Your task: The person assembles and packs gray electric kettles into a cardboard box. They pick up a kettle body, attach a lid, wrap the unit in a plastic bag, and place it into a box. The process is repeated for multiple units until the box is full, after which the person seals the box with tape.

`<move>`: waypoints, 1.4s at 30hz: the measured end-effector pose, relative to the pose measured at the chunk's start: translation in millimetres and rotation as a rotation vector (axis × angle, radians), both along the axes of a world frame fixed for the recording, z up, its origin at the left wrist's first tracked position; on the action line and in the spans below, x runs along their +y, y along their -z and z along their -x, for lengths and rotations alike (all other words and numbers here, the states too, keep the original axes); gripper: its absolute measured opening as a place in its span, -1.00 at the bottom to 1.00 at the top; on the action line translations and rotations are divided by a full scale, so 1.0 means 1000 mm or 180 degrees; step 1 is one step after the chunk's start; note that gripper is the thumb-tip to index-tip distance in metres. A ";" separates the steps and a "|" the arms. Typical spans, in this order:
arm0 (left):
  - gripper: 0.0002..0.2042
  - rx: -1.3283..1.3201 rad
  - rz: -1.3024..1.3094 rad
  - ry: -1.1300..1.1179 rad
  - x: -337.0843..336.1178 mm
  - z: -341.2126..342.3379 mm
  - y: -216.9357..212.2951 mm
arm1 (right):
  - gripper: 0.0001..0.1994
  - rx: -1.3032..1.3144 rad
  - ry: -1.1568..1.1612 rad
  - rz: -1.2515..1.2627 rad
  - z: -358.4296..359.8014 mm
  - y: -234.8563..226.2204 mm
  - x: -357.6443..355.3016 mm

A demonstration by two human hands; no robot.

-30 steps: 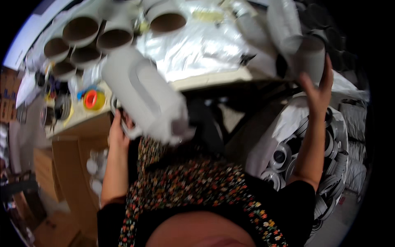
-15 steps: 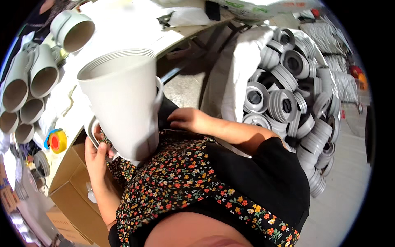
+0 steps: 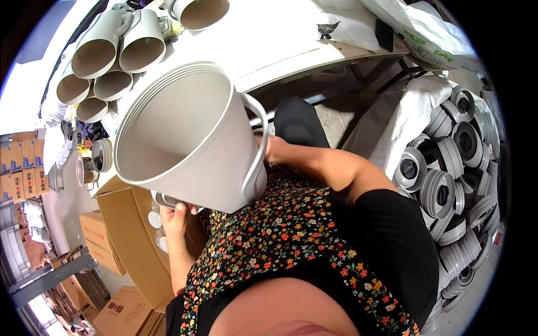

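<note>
Below the white table (image 3: 314, 50), a pale bucket (image 3: 190, 140) hides the right hand (image 3: 274, 148); left hand (image 3: 175, 215) fingers pinch its base.

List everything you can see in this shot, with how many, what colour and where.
Large bucket-shaped container: one, white, with a side handle, open end toward the camera, held in front of the body.
Same kind of containers: at least six, white, lying on their sides on the table, upper left.
Table: one, white top, along the upper part.
Plastic bags: clear and white, upper right on the table.
Round lids: many, grey, piled in a sack at right.
Cardboard boxes: several, brown, lower left.
Left hand: fingers at the container's bottom rim.
Right hand: behind the container, near the handle.
</note>
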State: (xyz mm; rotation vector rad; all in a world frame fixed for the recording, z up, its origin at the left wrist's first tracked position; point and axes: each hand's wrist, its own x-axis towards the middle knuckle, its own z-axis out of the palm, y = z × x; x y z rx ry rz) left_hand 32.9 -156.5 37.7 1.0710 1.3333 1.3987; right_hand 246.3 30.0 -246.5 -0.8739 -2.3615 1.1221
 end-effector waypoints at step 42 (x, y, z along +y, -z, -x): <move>-0.40 0.1274 0.0960 0.1705 0.109 -0.065 -0.026 | -0.75 0.3352 0.4187 0.1024 -0.352 -0.331 -0.058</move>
